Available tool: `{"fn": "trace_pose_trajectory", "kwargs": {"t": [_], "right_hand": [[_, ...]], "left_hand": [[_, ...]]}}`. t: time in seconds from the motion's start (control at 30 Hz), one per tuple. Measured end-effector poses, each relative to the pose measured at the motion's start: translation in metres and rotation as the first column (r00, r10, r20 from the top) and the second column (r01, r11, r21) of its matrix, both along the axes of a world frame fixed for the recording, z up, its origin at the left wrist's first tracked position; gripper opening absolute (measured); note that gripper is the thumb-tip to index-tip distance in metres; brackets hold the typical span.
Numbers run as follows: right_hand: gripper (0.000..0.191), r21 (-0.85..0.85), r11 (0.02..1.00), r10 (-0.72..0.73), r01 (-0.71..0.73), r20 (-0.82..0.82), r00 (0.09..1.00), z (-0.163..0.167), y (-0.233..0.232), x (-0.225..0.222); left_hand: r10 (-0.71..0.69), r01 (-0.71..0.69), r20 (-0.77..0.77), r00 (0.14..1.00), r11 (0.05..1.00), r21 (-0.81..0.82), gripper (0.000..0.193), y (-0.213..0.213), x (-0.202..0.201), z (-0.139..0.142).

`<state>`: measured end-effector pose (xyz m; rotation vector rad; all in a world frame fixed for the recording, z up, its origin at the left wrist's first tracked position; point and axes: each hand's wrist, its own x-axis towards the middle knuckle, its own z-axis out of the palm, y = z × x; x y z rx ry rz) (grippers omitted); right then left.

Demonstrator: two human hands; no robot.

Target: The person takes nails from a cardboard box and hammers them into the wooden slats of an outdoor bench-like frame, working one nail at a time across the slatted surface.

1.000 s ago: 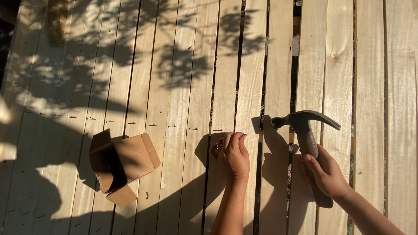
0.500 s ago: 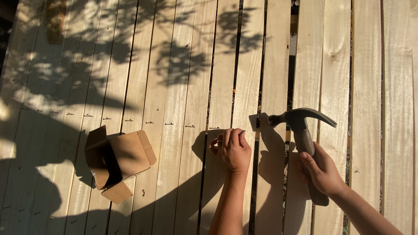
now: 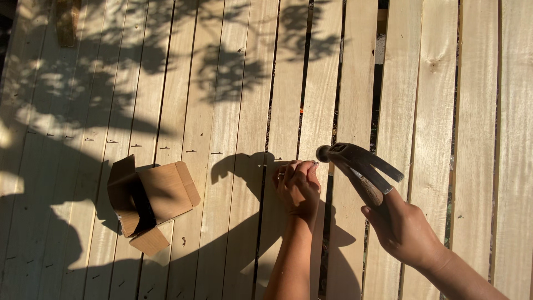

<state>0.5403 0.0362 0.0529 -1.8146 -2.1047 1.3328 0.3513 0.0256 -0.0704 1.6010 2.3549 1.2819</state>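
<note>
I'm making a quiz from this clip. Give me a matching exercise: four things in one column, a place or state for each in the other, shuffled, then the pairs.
Things:
1. hammer
2. left hand
3. cardboard box
4. right hand

Places or states:
A. lies open on the planks at the left
B. grips a handle
C. fingertips pinched together on a plank
D. raised, head close to the left hand's fingers

Pairs: 1-D, 2-C, 3-A, 4-B
</note>
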Motion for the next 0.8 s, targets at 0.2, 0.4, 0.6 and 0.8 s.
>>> {"fn": "trace_pose_trajectory", "kwargs": {"t": [0.2, 0.4, 0.6, 0.8], "right_hand": [[0.032, -0.131, 0.991, 0.049, -0.021, 0.214, 0.976, -0.004, 0.003, -0.013], [0.034, 0.084, 0.995, 0.053, -0.058, 0.058, 0.997, -0.006, -0.002, -0.007], [0.035, 0.005, 0.998, 0.054, -0.055, 0.176, 0.983, -0.010, 0.003, -0.018], [0.036, 0.236, 0.972, 0.005, -0.002, -0.012, 1.000, -0.004, -0.009, -0.027]], "left_hand": [[0.007, -0.007, -0.019, 1.000, 1.000, -0.005, 0.009, 0.002, -0.002, 0.000], [-0.013, 0.004, 0.071, 0.997, 0.992, 0.128, 0.008, 0.006, -0.004, 0.010], [-0.073, 0.036, 0.299, 0.952, 0.991, 0.128, 0.018, -0.042, -0.037, 0.059], [0.599, -0.583, -0.168, 0.783, 0.800, 0.138, 0.060, -0.112, -0.159, 0.103]]}}
